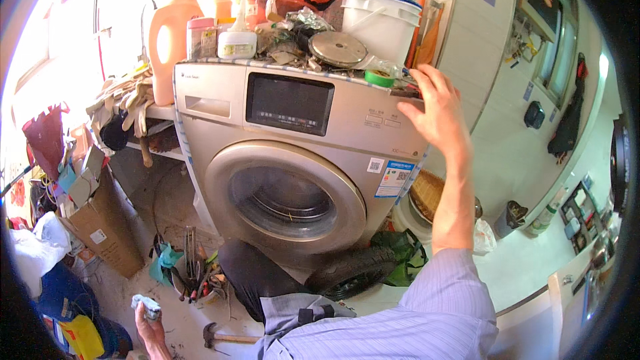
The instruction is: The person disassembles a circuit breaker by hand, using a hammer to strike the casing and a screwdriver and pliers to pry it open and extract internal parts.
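A front-loading washing machine [393,137] in champagne-silver stands before me, its round door [217,197] closed and its display dark. My right hand [437,110] is raised at the machine's top right corner. Its fingers and thumb are apart with nothing seen between them; whether the fingertips touch the edge I cannot tell. Just left of it a roll of green tape [379,78] lies on the top. Low at the left, my left hand [152,333] holds a crumpled grey-blue rag [146,307], away from the machine.
Bottles, a white bucket [380,23] and a round metal disc [338,49] crowd the machine's top. On the floor lie a hammer [230,338], hand tools [203,280] and a black tyre [350,273]. Gloves [123,97] and a cardboard box [110,233] are at the left.
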Available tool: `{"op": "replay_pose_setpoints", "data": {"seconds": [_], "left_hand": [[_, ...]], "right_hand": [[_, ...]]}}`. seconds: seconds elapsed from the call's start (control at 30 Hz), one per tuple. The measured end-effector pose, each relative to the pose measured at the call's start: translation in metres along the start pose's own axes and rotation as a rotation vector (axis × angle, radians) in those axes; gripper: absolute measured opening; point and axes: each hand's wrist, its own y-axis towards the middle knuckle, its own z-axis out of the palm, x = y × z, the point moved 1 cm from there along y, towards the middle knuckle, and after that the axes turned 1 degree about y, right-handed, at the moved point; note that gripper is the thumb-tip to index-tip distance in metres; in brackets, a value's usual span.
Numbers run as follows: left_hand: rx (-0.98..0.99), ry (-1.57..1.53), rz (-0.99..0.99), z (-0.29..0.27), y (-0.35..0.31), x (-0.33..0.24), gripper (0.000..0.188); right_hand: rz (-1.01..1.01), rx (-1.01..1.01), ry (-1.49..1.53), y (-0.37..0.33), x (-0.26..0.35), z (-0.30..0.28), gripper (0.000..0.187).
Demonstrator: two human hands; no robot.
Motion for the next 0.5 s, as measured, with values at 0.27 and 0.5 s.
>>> {"op": "replay_pose_setpoints", "data": {"seconds": [0.27, 0.5], "left_hand": [[0.092, -0.058, 0.058, 0.02, -0.011, -0.004, 0.026], [0.042, -0.205, 0.013, 0.035, 0.008, 0.002, 0.042]], "right_hand": [[-0.127, 0.277, 0.473, 0.034, -0.056, 0.026, 0.037], [-0.395, -0.168, -0.226, 0.028, -0.074, 0.04, 0.025]]}}
